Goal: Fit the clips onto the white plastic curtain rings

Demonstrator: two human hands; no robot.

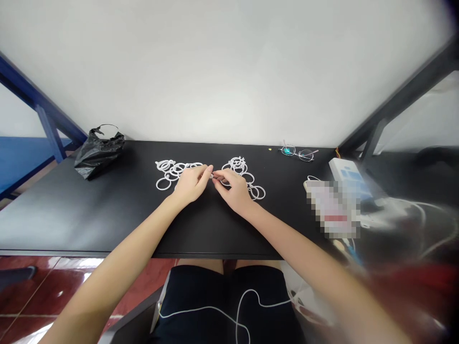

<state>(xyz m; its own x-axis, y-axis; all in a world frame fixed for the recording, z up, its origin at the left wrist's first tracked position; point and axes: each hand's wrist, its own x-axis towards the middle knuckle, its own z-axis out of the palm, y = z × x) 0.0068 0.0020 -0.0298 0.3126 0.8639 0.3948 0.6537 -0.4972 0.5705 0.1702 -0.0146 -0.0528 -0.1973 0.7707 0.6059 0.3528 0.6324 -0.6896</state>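
Note:
My left hand (191, 184) and my right hand (234, 190) meet fingertip to fingertip above the middle of the black table (211, 229). Both are closed in a pinch around a white plastic ring (211, 176), of which only a small bit shows between the fingers. By my left hand lies a loose group of white rings (163, 183), partly covered by that hand. Another group of white rings (238, 163) lies behind and beside my right hand. Several of these rings have a small knob or eyelet, like curtain rings.
A black plastic bag (99, 152) stands at the back left. Eyeglasses (297, 153) rest near the wall. On the right are a phone (332, 210) with a blurred screen, a white box (347, 174) and white cables. A white cord (201, 309) crosses my lap.

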